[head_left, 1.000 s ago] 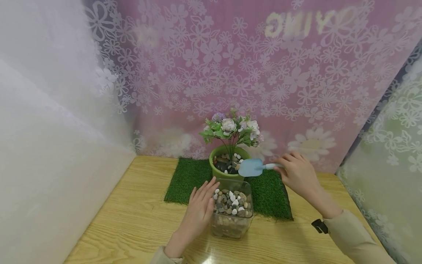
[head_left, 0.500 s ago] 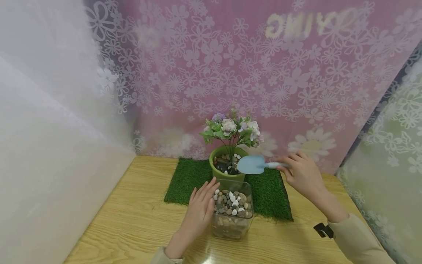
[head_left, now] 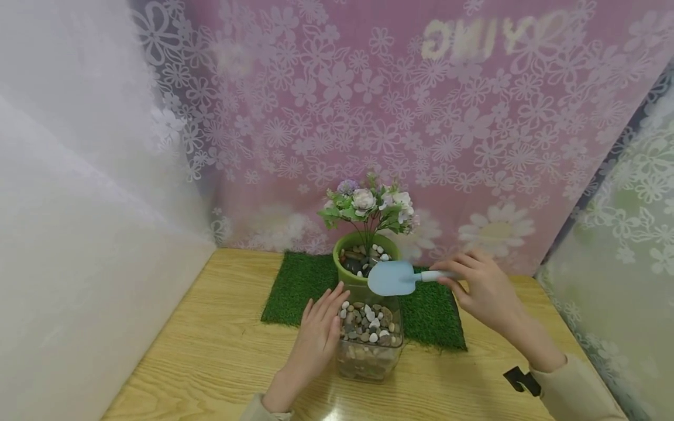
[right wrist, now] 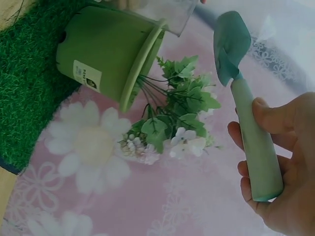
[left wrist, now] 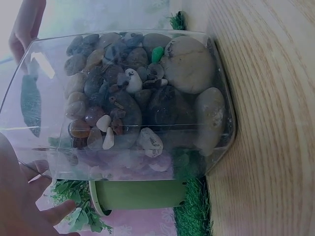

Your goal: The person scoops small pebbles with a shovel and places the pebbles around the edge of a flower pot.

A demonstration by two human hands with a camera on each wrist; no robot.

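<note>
My right hand (head_left: 481, 289) grips the pale handle of a light blue hand trowel (head_left: 392, 278), which is held in the air over the front rim of a green flowerpot (head_left: 344, 275). No stones show on the blade in the head view. White and purple flowers (head_left: 364, 202) stand in the pot among stones. In front of it is a clear square container (head_left: 368, 365) with many pebbles (head_left: 364, 321) in it. With fingers extended, my left hand (head_left: 318, 330) rests against the container's left rim. The right wrist view shows fingers and thumb wrapped around the trowel handle (right wrist: 258, 142).
The pot stands on a green artificial grass mat (head_left: 432, 318) laid on a wood-grain table (head_left: 210, 345). Behind it hangs a pink floral curtain (head_left: 326, 128). A pale wall or sheet (head_left: 84, 204) stands at the left, and another floral curtain (head_left: 626, 275) at the right.
The trowel has come down and toward me, from the pot's right edge to between pot and container. My right hand has shifted slightly nearer; the left hand has stayed put.
</note>
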